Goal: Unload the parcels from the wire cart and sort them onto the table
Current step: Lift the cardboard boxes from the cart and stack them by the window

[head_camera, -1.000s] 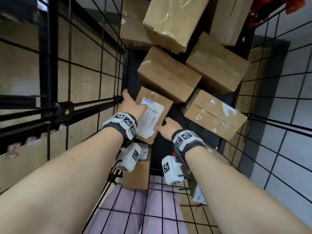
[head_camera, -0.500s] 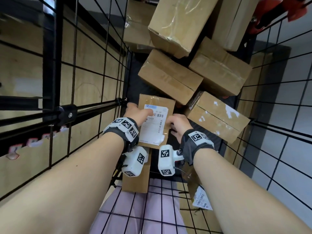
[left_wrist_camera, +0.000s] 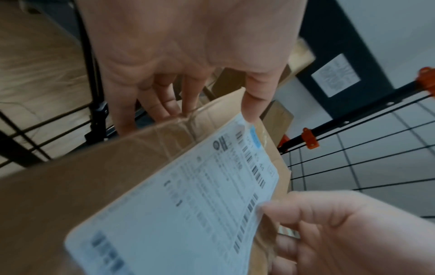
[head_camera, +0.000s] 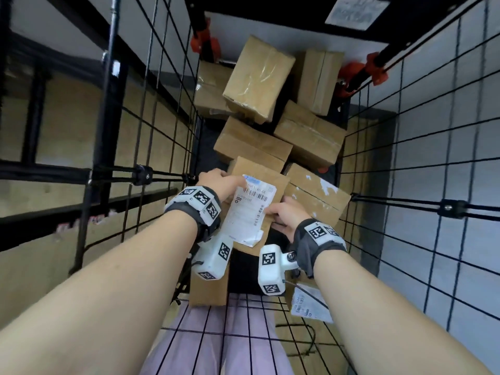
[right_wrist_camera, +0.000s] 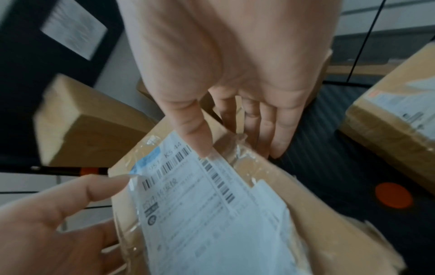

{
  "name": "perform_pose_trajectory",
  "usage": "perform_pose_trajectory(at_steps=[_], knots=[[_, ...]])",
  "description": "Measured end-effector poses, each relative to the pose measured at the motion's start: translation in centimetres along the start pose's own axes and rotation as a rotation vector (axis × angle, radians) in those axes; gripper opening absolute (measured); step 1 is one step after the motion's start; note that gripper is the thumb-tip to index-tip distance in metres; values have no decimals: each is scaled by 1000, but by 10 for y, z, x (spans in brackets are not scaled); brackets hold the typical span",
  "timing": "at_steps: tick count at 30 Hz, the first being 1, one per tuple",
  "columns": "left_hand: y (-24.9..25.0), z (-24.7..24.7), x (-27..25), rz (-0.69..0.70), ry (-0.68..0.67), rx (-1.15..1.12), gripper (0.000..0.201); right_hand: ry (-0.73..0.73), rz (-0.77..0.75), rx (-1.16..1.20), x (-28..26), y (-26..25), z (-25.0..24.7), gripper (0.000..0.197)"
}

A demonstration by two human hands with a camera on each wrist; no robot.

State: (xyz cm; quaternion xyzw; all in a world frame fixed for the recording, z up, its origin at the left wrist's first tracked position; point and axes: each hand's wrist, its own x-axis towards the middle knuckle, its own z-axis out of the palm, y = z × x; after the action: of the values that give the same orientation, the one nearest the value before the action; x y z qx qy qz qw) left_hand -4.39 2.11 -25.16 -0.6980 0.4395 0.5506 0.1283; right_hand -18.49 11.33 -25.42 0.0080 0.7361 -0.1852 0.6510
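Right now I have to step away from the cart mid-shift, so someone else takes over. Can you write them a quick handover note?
Left hand grips the labelled box at its left edge; right hand grips its right edge, thumb on the label.
The box is inside the wire cart, raised over the pile.
Done: no table in view, so no sorted count.
Left: carry this box out, then at least five more boxes wait behind it.

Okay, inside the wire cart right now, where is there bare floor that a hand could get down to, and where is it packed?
Bare dark cart floor shows along the left wire wall, beside the stacked boxes, and a strip right under the lifted labelled parcel, between the left hand and right hand. The middle and back are crowded with overlapping boxes.
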Motion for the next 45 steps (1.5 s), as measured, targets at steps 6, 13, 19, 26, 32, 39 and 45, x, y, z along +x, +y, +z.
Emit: perform_pose_trajectory(at_steps=[6,13,19,26,32,39,45], knots=[[20,-14,-62,133,15,-57,63,51,-146,14,-71,-12,-14,39],[48,-38,-145,354,57,-53,60,86,-334,45,-157,-26,-34,33],[61,-57,-217,509,119,-80,68,185,-528,38,-233,-32,-41,36],[33,-83,-316,718,290,-197,82,272,-792,82,-322,-13,-24,73],[-2,-115,-395,845,436,-303,65,306,-1033,193,-399,11,2,40],[-46,-160,-469,981,539,-329,65,211,-1254,241,-480,30,51,40],[-67,-204,-512,1039,610,-355,67,110,-1358,209,-529,18,98,56]])
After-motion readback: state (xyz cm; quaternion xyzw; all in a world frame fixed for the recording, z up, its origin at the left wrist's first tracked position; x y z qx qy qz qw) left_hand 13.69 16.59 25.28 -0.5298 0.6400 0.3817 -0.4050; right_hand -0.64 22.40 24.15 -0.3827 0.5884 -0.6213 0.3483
